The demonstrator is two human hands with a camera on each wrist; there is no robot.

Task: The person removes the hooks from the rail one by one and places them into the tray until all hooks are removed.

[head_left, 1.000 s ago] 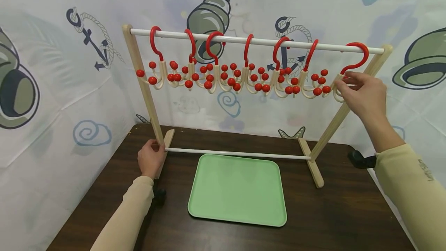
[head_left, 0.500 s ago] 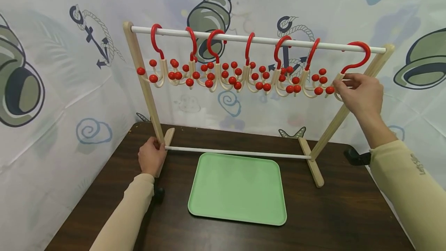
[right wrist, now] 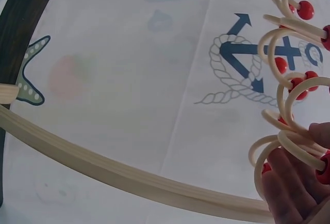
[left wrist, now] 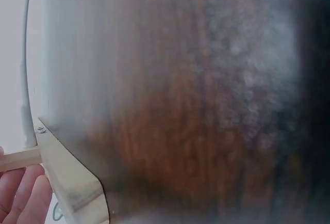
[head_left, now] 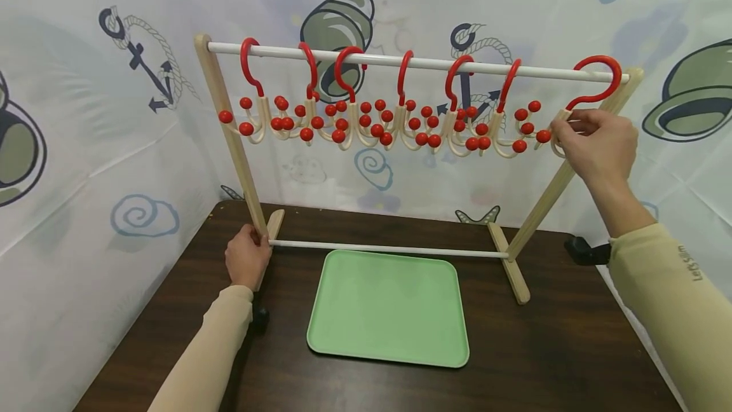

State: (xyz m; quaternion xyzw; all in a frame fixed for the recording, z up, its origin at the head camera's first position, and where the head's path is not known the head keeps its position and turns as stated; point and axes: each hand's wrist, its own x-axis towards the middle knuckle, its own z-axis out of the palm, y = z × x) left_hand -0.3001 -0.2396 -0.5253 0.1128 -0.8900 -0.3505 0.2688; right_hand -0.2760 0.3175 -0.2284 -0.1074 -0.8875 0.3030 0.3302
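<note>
Rightmost hanger point(head_left: 595, 98) has lifted a bit, its red hook higher against the white rod point(head_left: 383, 60) than before. Left hand point(head_left: 248, 258) grips the wooden rack point(head_left: 237, 152) low on its left post, six other hangers point(head_left: 351, 121) hang along the rod, green tray point(head_left: 390, 310) sits below, and right hand point(head_left: 603, 145) pinches that lifted one by its stem at the right end.

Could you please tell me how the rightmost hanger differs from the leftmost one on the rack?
The right hand grips the rightmost hanger, while no hand touches the leftmost hanger. The rightmost hanger leans, its top toward the right; the leftmost hanger's stem stands nearly upright. Both have a red hook passing over the white top rail and a pale stem.
</note>
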